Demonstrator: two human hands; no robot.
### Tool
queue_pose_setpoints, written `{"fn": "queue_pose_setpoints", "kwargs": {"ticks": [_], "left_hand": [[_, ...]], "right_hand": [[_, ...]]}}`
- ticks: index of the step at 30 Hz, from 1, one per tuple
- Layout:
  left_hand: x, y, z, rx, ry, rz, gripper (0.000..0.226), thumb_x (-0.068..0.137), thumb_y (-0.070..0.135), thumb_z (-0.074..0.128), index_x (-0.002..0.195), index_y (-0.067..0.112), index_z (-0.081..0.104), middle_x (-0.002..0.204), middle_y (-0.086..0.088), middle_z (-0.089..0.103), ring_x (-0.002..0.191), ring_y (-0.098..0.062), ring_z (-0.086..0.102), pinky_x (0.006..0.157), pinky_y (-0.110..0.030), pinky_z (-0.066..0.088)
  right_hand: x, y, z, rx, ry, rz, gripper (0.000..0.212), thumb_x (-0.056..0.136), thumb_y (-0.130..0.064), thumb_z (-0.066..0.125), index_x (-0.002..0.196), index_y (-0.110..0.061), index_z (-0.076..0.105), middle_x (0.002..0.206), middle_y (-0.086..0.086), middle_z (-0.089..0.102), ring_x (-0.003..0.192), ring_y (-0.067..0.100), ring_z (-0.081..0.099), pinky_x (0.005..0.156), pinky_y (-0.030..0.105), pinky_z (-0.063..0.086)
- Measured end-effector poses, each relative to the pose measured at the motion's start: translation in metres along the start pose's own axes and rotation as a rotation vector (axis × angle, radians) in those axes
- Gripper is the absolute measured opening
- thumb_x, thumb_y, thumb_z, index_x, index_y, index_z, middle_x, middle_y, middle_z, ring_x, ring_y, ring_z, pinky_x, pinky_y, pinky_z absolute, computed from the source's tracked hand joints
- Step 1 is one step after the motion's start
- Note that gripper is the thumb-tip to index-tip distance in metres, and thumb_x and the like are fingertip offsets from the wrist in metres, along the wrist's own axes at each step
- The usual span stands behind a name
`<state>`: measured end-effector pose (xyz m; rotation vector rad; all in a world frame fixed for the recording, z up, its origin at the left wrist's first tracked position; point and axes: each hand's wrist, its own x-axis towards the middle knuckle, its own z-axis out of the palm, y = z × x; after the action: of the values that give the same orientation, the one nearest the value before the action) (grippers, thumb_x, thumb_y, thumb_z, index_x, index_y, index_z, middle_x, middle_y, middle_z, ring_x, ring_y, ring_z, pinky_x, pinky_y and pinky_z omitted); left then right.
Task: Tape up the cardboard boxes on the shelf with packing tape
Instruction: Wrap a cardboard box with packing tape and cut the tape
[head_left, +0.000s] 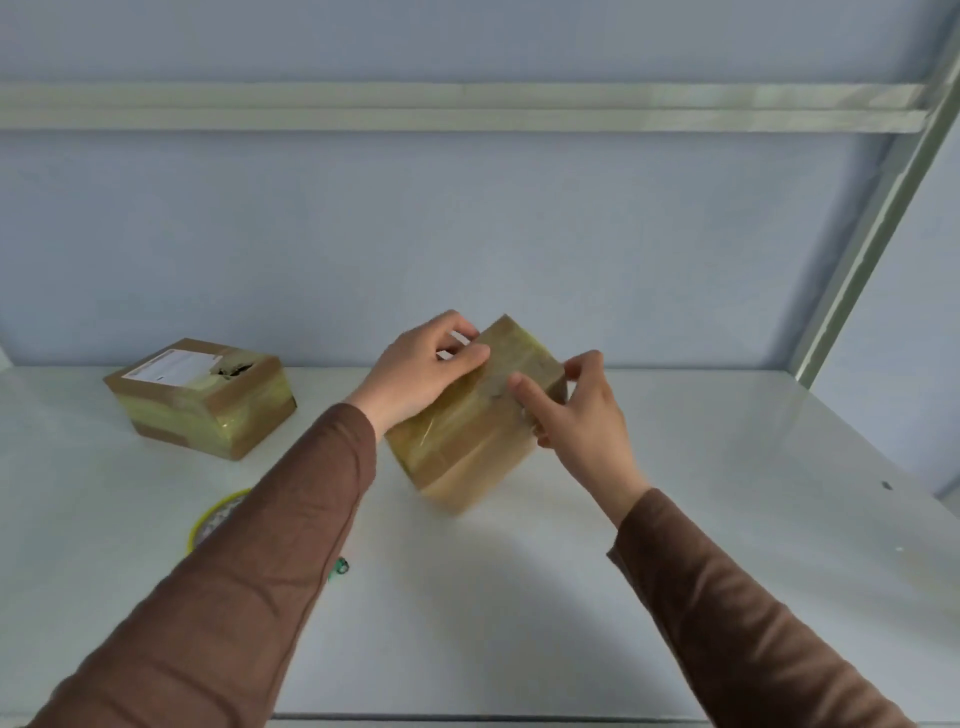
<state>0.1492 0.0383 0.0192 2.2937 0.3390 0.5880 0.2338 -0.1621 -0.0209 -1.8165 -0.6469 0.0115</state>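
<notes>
On shelf (675, 467): two boxes (467, 431), two hands (415, 379).

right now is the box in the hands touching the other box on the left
Apart. The head view shows bare white shelf between the held box and the labelled box to its left.
</notes>
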Motion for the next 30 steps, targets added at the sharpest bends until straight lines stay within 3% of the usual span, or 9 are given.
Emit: {"fn": "queue_pose_setpoints", "kwargs": {"ticks": [6,10,13,15,17,19,21,25,30], "left_hand": [[-0.001,0.010,0.026,0.176,-0.362,0.038,0.022,0.088,0.067,0.065,0.098,0.048,0.072,0.094,0.025,0.072,0.089,0.012,0.062,0.077,-0.024,0.046],[-0.001,0.020,0.021,0.240,-0.039,0.197,0.023,0.092,0.059,0.063,0.097,0.042,0.077,0.093,0.031,0.072,0.085,0.010,0.065,0.081,-0.032,0.055],[-0.024,0.010,-0.008,-0.019,0.145,0.193,0.032,0.100,0.054,0.056,0.110,0.032,0.077,0.109,0.026,0.073,0.106,0.006,0.066,0.101,-0.035,0.053],[-0.052,-0.002,-0.023,-0.107,0.032,0.165,0.048,0.096,0.068,0.049,0.127,0.037,0.070,0.136,0.025,0.062,0.132,0.008,0.051,0.115,-0.030,0.040],[-0.079,-0.013,-0.024,-0.047,-0.188,0.099,0.063,0.089,0.081,0.046,0.144,0.052,0.051,0.162,0.026,0.032,0.150,0.010,0.018,0.120,-0.026,0.021],[-0.096,-0.018,-0.015,0.081,-0.323,0.080,0.072,0.085,0.084,0.048,0.151,0.060,0.031,0.168,0.028,0.003,0.152,0.009,-0.012,0.122,-0.030,0.007],[-0.104,-0.017,-0.006,0.155,-0.330,0.101,0.074,0.084,0.078,0.055,0.151,0.061,0.028,0.167,0.031,-0.007,0.150,0.007,-0.022,0.123,-0.035,0.001],[-0.101,-0.011,-0.007,0.248,-0.357,0.174,0.074,0.080,0.071,0.064,0.147,0.062,0.033,0.165,0.033,0.007,0.152,0.005,-0.006,0.123,-0.030,0.008],[-0.085,-0.018,-0.009,0.234,-0.418,0.195,0.064,0.087,0.064,0.061,0.147,0.059,0.036,0.162,0.036,0.016,0.145,0.005,0.012,0.119,-0.024,0.017]], "right_hand": [[-0.041,0.014,-0.017,-0.430,0.008,-0.009,0.069,0.076,-0.094,0.044,0.082,-0.025,0.038,0.067,-0.007,0.059,0.066,0.015,0.055,0.059,0.032,0.037],[-0.053,0.018,-0.028,-0.517,0.005,-0.050,0.084,0.068,-0.104,0.031,0.106,-0.031,0.038,0.069,-0.013,0.059,0.069,0.011,0.058,0.061,0.034,0.038],[-0.043,0.019,-0.043,-0.436,-0.119,-0.143,0.092,0.067,-0.102,0.040,0.137,-0.043,0.034,0.109,-0.018,0.057,0.091,0.001,0.060,0.072,0.032,0.047],[-0.030,0.020,-0.054,-0.272,-0.300,-0.196,0.093,0.070,-0.094,0.055,0.149,-0.053,0.029,0.143,-0.021,0.041,0.128,0.002,0.049,0.100,0.038,0.050],[-0.017,0.019,-0.061,-0.163,-0.487,-0.220,0.093,0.071,-0.083,0.067,0.152,-0.059,0.026,0.162,-0.028,0.018,0.151,0.003,0.022,0.122,0.047,0.032],[-0.008,0.018,-0.059,-0.144,-0.616,-0.243,0.093,0.072,-0.075,0.074,0.152,-0.061,0.029,0.165,-0.033,0.008,0.155,-0.002,0.006,0.127,0.048,0.019],[-0.006,0.020,-0.050,-0.142,-0.700,-0.285,0.088,0.073,-0.070,0.077,0.150,-0.059,0.036,0.165,-0.034,0.009,0.155,-0.004,-0.002,0.129,0.045,0.010],[-0.012,0.029,-0.039,-0.121,-0.669,-0.372,0.065,0.083,-0.051,0.078,0.143,-0.046,0.055,0.164,-0.031,0.022,0.156,-0.001,-0.005,0.125,0.034,0.007],[-0.015,0.032,-0.028,-0.124,-0.526,-0.387,0.050,0.090,-0.052,0.069,0.136,-0.032,0.066,0.150,-0.021,0.052,0.151,0.001,0.022,0.122,0.026,0.025]]}}
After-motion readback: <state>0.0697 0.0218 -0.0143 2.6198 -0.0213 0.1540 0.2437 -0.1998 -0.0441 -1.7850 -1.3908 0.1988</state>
